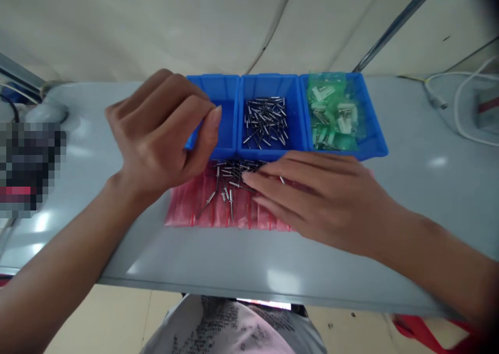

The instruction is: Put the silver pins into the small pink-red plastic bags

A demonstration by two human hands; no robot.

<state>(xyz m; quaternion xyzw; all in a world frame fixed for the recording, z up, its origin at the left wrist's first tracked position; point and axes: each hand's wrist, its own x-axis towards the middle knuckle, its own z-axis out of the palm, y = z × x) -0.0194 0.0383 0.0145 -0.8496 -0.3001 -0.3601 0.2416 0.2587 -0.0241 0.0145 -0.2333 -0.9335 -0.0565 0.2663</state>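
The right hand (pixel 312 203) is laid nearly flat, its fingers slightly spread, with the fingertips (pixel 247 177) placed on a loose heap of metal rivets (pixel 230 180), too many to count, scattered over pink plastic bags (pixel 234 213). The left hand (pixel 163 130) is curled beside the left one of three blue bins (pixel 224 96); any pinch is hidden. More rivets (pixel 265 121) are held in the middle bin (pixel 268 86), green packets (pixel 333 112) in the right bin (pixel 368 130), all on a grey desk (pixel 249 260).

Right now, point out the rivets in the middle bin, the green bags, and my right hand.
Rivets (pixel 265 122): head view, middle of the pile.
Green bags (pixel 333 112): head view, centre of the bags.
Right hand (pixel 323 200): head view, back of the hand.
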